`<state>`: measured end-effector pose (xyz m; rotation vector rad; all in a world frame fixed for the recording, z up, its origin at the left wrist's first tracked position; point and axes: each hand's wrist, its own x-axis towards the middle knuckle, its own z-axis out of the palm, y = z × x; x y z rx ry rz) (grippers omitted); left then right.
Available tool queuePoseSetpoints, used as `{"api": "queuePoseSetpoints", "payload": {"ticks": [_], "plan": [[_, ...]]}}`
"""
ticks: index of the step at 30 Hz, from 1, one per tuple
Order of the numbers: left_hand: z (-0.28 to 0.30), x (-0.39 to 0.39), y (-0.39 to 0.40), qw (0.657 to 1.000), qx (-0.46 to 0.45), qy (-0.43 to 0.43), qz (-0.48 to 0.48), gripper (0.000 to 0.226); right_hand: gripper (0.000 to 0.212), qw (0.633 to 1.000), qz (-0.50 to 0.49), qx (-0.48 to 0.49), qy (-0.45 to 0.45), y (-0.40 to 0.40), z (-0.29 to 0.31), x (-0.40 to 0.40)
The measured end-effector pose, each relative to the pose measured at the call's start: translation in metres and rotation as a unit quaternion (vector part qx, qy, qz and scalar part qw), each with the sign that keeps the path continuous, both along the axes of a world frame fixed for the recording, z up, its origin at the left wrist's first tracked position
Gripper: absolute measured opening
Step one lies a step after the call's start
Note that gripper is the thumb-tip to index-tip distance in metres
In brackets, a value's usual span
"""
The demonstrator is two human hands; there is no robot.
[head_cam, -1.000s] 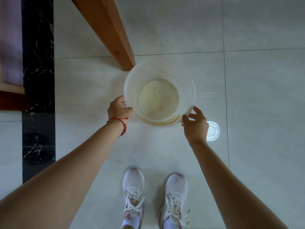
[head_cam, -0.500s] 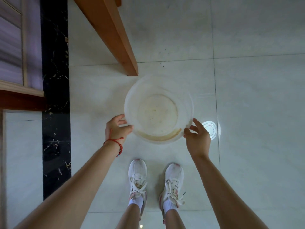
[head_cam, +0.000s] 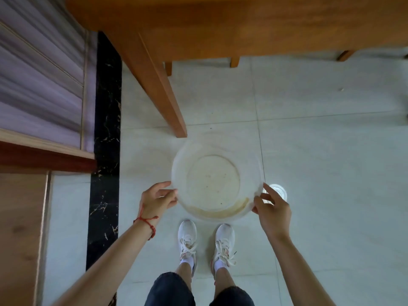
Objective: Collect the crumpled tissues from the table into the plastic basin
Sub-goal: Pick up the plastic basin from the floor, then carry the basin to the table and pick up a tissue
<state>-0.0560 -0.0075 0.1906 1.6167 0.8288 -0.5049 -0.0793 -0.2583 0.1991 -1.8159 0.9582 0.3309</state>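
Hands [head_cam: 157,200] and [head_cam: 272,209], left and right, each close a grip on opposite rim edges of the round translucent plastic basin [head_cam: 215,182], held above the pale tiled floor [head_cam: 320,162] beside the wooden table [head_cam: 220,25]; fetching step, next lifting it tableward, tissues unseen.

Both bare arms reach forward and down, nearly straight. The left hand [head_cam: 157,198] grips the basin [head_cam: 213,214] at its left rim, thumb over the edge, a red string around the wrist. The right hand [head_cam: 272,209] pinches the right rim, fingers [head_cam: 263,196] curled against it. Both feet stand just behind the basin.
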Motion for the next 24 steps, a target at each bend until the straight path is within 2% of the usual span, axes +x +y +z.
{"api": "queuePoseSetpoints", "payload": {"ticks": [7,12,24], "plan": [[0.09,0.0,0.008,0.996,0.0,-0.056,-0.071,0.04,0.043,0.999,0.02,0.001,-0.027,-0.019,0.112,-0.013],[0.149,-0.001,0.011,0.994,-0.021,-0.08,-0.078,0.043,0.04,0.998,0.038,-0.007,-0.055,-0.024,0.178,-0.024],[0.245,-0.007,0.015,0.984,-0.063,-0.102,-0.129,0.04,0.041,0.994,0.065,-0.041,-0.084,-0.026,0.262,-0.041]]}}
